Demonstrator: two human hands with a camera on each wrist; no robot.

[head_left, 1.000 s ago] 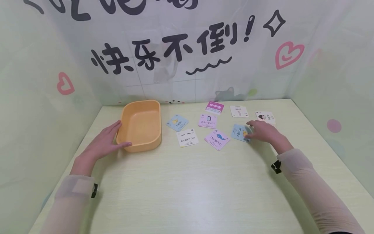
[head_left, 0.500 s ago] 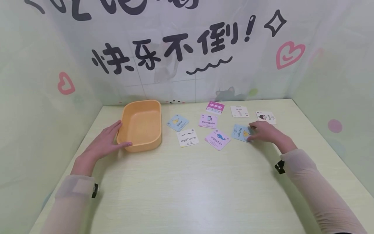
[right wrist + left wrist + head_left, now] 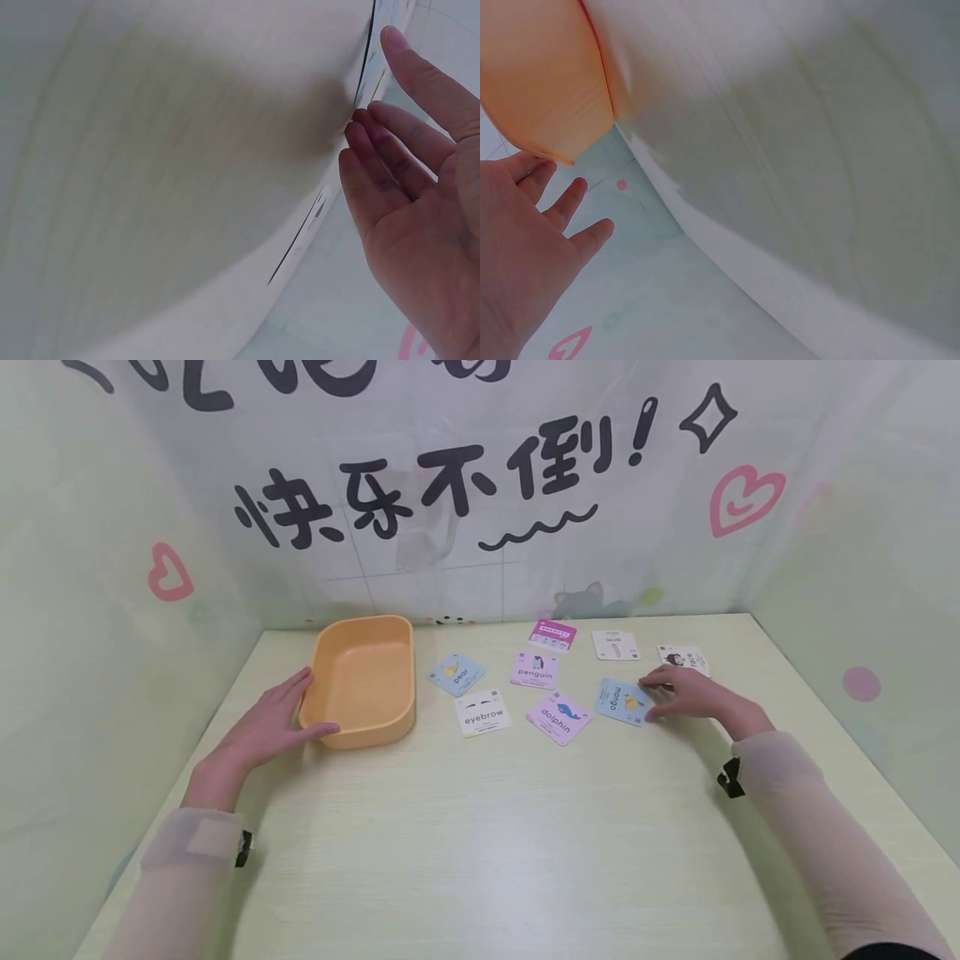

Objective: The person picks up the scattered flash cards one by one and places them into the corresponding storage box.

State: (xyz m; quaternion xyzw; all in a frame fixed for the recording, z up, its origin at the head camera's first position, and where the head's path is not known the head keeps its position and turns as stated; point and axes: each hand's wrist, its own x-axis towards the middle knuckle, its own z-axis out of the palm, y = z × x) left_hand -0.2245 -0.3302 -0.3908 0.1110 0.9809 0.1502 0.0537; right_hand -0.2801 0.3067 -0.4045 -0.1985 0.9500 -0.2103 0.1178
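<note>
My left hand (image 3: 262,718) rests at the near left corner of an orange plastic bin (image 3: 360,693), thumb on the front rim and fingers along its left side. In the left wrist view, fingertips touch the bin's edge and the other fingers are spread. My right hand (image 3: 701,697) is at the right edge of a blue mango card (image 3: 621,700), thumb and fingertips apart. In the right wrist view, the right hand (image 3: 420,180) has its thumb separate from its gently bent fingers, close over the table. The mango card lies flat.
Other picture cards lie flat: pear (image 3: 456,674), eyebrow (image 3: 482,714), dolphin (image 3: 558,718), penguin (image 3: 534,670), arm (image 3: 615,645), a magenta card (image 3: 552,635) and a face card (image 3: 681,657), which the right hand partly covers. A printed curtain (image 3: 420,568) hangs behind the table.
My right hand has drawn slightly to the right, uncovering more of the mango card and covering more of the face card. The left hand and the bin have stayed put.
</note>
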